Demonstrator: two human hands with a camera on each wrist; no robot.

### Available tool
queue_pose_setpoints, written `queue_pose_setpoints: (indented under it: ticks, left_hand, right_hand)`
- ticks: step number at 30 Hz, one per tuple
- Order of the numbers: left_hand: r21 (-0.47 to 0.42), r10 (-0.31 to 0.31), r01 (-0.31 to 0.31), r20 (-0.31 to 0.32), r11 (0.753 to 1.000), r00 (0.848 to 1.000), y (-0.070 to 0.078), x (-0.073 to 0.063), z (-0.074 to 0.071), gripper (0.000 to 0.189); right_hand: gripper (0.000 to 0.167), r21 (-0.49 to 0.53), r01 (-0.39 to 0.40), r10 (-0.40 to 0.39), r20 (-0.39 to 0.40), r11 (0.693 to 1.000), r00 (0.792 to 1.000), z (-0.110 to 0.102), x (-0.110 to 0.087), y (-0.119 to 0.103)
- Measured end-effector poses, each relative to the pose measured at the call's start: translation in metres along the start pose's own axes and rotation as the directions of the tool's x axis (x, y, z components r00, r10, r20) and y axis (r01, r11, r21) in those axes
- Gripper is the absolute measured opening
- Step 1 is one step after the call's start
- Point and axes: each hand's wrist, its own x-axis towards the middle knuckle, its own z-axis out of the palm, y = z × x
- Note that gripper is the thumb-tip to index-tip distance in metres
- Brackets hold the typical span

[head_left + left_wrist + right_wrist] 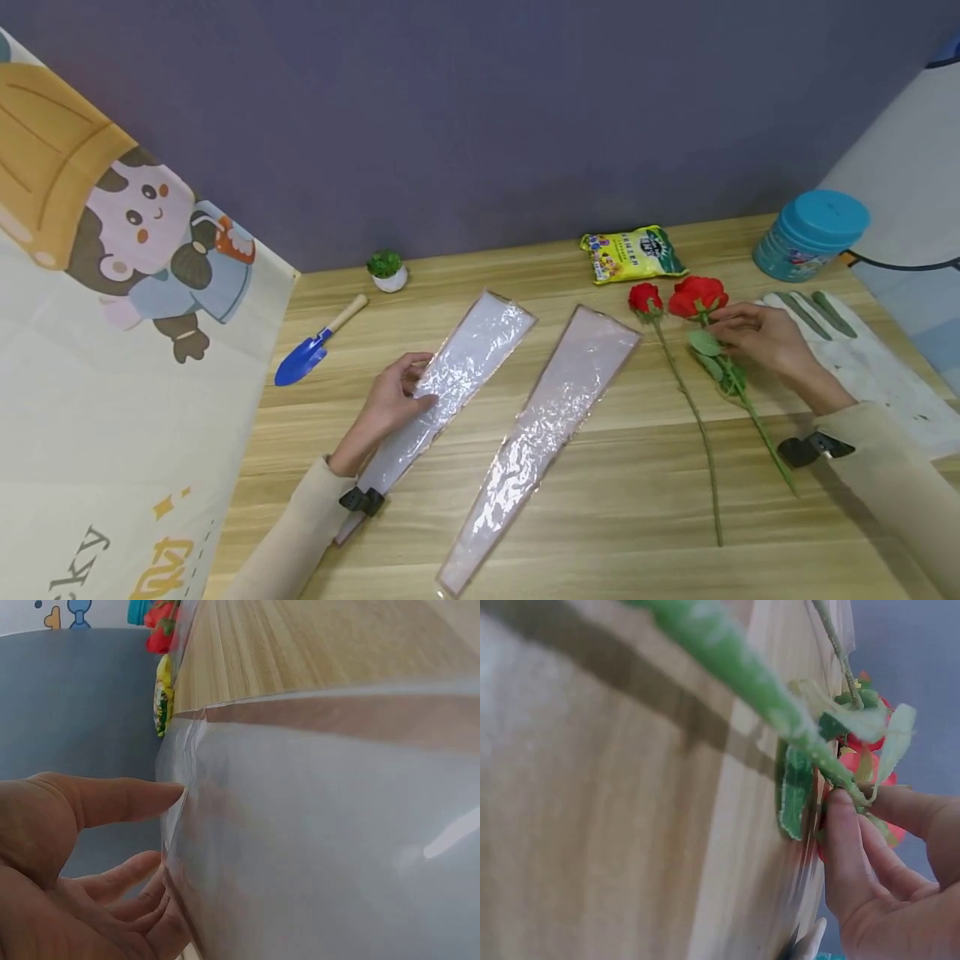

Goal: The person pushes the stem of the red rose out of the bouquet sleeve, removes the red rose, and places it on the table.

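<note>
My left hand (393, 396) holds the left edge of a clear, narrow flower sleeve (476, 346) lying aslant on the table. In the left wrist view the thumb touches the edge of this sleeve (315, 840), and the other fingers are partly hidden beside it. A second tapered sleeve (555, 400) lies to its right. My right hand (765, 337) pinches the green stem (742, 675) of the larger red rose (699, 296) just under its bloom, among the leaves. Left of it a smaller red rose (645, 298) with a long thin stem lies on the wood.
A blue trowel (303, 358) and a small potted plant (388, 273) stand at the left. A yellow packet (633, 254) lies at the back, a teal tub (813, 235) at the back right. Green modelling tools (828, 312) lie on a white cloth (892, 392) beside my right arm.
</note>
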Motion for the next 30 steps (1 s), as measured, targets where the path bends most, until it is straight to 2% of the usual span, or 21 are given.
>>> queue_pose_setpoints:
  ticks: [6, 14, 20, 23, 26, 28, 30]
  left_hand:
    - [0.096, 0.036, -0.032, -0.036, 0.995, 0.999, 0.003, 0.001, -0.001, 0.071]
    - [0.149, 0.056, -0.048, -0.049, 0.988, 0.997, 0.007, -0.002, -0.007, 0.072]
    - [0.198, 0.063, -0.057, -0.026, 0.979, 0.998, 0.007, -0.005, -0.011, 0.069]
    - [0.220, 0.107, -0.101, -0.015, 0.970, 0.994, 0.012, -0.009, -0.013, 0.070]
    - [0.244, 0.213, -0.202, -0.016, 0.948, 0.977, 0.018, -0.013, -0.015, 0.075]
    - [0.255, 0.303, -0.287, -0.023, 0.923, 0.953, 0.023, -0.014, -0.016, 0.078]
    - [0.261, 0.386, -0.366, -0.029, 0.893, 0.922, 0.029, -0.014, -0.016, 0.080]
  right_hand:
    - [0.046, -0.018, 0.020, -0.021, -0.011, 1.000, 1.000, -0.001, -0.004, -0.001]
    - [0.046, -0.067, 0.054, -0.056, -0.036, 0.996, 0.998, -0.013, -0.009, -0.009]
    - [0.046, -0.134, 0.101, -0.111, -0.073, 0.986, 0.991, -0.020, -0.013, -0.027]
    - [0.044, -0.168, 0.134, -0.152, -0.096, 0.977, 0.984, -0.019, -0.017, -0.042]
    - [0.038, -0.188, 0.198, -0.224, -0.132, 0.962, 0.965, -0.013, -0.023, -0.058]
    - [0.033, -0.232, 0.260, -0.299, -0.153, 0.937, 0.942, -0.007, -0.026, -0.070]
    - [0.030, -0.291, 0.336, -0.392, -0.159, 0.896, 0.906, 0.002, -0.029, -0.082]
